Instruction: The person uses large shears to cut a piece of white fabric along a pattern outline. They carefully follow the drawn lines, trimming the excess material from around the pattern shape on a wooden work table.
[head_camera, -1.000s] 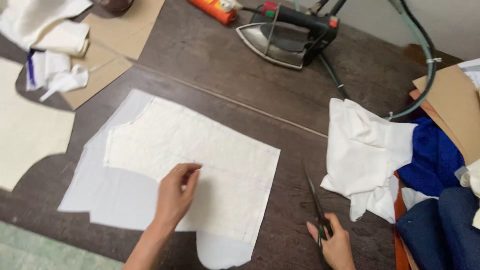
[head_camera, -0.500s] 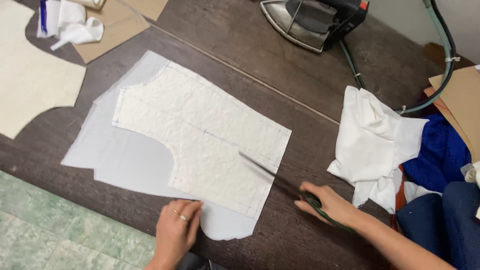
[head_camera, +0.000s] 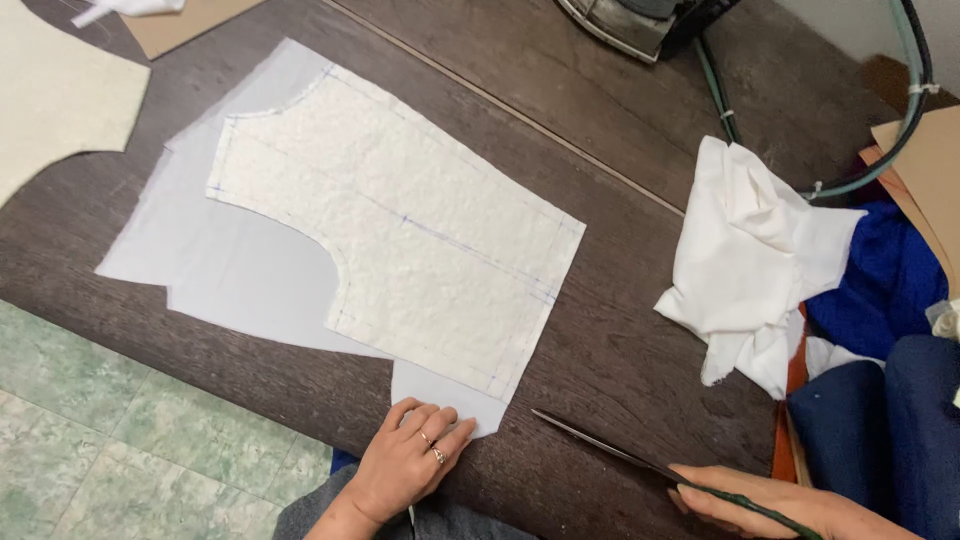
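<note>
A textured white fabric piece (head_camera: 400, 230) with blue chalk lines lies on a smooth pale grey lining sheet (head_camera: 215, 265) on the dark wooden table (head_camera: 620, 340). My left hand (head_camera: 408, 458), with rings on it, rests flat on the lining's lower corner at the table's near edge. My right hand (head_camera: 770, 500) grips the handles of long scissors (head_camera: 610, 450), whose closed blades point left toward that corner, just off the cloth.
A crumpled white cloth (head_camera: 745, 260) and blue fabrics (head_camera: 880, 290) lie at the right. An iron (head_camera: 640, 15) with its cord (head_camera: 720, 100) sits at the far edge. A cream fabric piece (head_camera: 55, 95) lies at the far left. Green floor tiles (head_camera: 130, 440) show below the table.
The view has tilted down and shifted. My left hand moved right onto the lining's lower corner. My right hand drew the scissors back off the fabric toward the near edge.
</note>
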